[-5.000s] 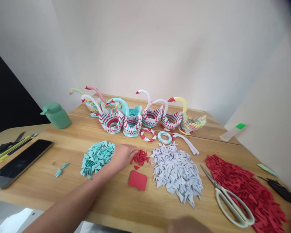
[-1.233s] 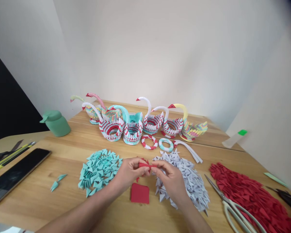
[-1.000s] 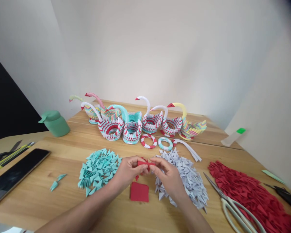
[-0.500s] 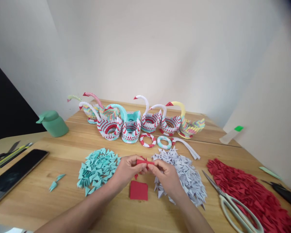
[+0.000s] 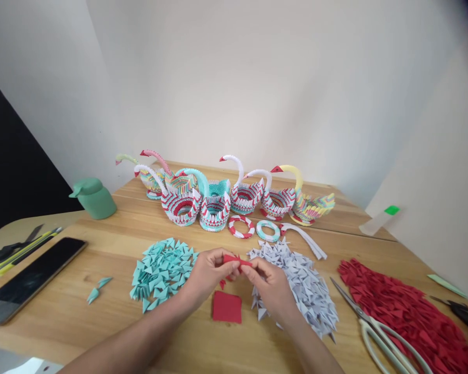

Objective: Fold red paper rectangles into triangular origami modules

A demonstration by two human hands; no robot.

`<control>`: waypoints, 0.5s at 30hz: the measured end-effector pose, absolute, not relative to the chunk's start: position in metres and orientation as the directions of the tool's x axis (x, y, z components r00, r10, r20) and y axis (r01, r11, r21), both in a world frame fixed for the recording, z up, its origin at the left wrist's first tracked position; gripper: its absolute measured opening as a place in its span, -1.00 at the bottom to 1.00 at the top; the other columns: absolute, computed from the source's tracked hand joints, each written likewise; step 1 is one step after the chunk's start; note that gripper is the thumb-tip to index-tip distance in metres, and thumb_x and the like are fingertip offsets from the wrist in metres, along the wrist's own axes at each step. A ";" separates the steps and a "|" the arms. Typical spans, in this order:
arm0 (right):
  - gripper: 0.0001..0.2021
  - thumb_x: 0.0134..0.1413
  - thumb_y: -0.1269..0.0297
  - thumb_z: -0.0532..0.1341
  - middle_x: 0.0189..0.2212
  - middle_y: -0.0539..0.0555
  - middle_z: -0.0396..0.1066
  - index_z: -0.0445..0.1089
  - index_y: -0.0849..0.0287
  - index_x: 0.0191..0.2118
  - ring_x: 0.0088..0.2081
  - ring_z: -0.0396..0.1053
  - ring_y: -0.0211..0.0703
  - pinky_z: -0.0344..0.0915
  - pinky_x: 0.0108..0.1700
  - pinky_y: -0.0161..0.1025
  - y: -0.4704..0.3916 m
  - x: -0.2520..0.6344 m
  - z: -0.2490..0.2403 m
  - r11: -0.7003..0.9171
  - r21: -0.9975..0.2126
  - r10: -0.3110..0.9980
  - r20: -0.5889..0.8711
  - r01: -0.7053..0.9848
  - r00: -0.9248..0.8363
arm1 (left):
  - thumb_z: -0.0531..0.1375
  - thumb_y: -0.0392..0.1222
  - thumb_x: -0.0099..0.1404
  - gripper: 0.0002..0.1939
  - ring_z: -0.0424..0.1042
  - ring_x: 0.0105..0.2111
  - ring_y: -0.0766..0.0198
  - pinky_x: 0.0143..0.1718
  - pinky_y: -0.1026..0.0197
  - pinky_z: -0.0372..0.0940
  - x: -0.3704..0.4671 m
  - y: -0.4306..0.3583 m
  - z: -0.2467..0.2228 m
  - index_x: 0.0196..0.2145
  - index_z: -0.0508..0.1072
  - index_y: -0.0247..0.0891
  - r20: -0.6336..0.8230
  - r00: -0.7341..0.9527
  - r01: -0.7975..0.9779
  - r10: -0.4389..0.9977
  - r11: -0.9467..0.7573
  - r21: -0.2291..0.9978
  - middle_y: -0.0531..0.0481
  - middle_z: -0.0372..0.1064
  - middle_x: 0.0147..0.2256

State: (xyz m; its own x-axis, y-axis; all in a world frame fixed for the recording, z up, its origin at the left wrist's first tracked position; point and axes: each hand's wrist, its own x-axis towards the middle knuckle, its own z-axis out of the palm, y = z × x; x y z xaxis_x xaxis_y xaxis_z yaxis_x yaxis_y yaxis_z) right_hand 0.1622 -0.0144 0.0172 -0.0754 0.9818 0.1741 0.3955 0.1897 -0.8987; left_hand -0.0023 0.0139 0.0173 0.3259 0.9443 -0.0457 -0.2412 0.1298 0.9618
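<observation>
At the far left of the wooden surface (image 5: 203, 350), a dark-screened phone (image 5: 35, 280) lay at a slant. To its right were two loose teal pieces (image 5: 93, 296), with a green lidded jug (image 5: 95, 200) beyond them. Farther back, a row of paper swans (image 5: 214, 214) stretched rightward, their necks curved. In front of the row's left part spread a heap of folded teal triangles (image 5: 159, 270). Just right of that heap, my left grip (image 5: 208, 272) was closed on one end of a small folded red paper (image 5: 231, 258), pinching it between thumb and fingers. Nearer me lay a flat red square (image 5: 226, 306) of paper. Beyond, before the swans, a red-and-white ring (image 5: 232, 227) lay beside a teal-and-white ring (image 5: 259, 231). My right grip (image 5: 269, 280) pinched the other end of the folded red paper, so it was held between my two grips. Right of that, partly hidden behind my right grip, was a heap of pale triangles (image 5: 302, 283), with a loose white swan neck (image 5: 306, 241) beyond it. Farther right came pale-handled scissors (image 5: 361, 312), then a large heap of red triangles (image 5: 401, 306), and finally a black-handled tool (image 5: 466, 314).
</observation>
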 end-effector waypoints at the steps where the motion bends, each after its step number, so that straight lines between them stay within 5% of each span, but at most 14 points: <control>1: -0.71 0.11 0.11 0.14 -0.61 -0.06 0.22 0.33 0.17 -0.52 -0.53 0.14 -0.28 0.09 -0.47 -0.36 -0.014 0.163 0.016 0.185 -0.902 0.983 0.173 0.391 -0.066 | 0.40 0.07 -0.07 -0.59 0.37 -0.56 0.35 -0.47 0.29 0.27 -0.002 0.014 0.018 -0.49 0.47 -0.38 -0.050 0.330 -0.244 0.943 0.136 0.960 -0.02 0.45 -0.57; 15: -0.65 0.12 0.00 0.13 -0.62 -0.08 0.16 0.31 0.17 -0.51 -0.55 0.08 -0.28 0.03 -0.49 -0.34 -0.012 0.165 0.013 0.143 -0.913 0.989 0.122 0.382 -0.079 | 0.41 0.09 -0.10 -0.58 0.34 -0.59 0.37 -0.48 0.30 0.25 -0.003 0.014 0.018 -0.55 0.46 -0.36 -0.078 0.328 -0.249 0.941 0.166 0.954 -0.03 0.46 -0.57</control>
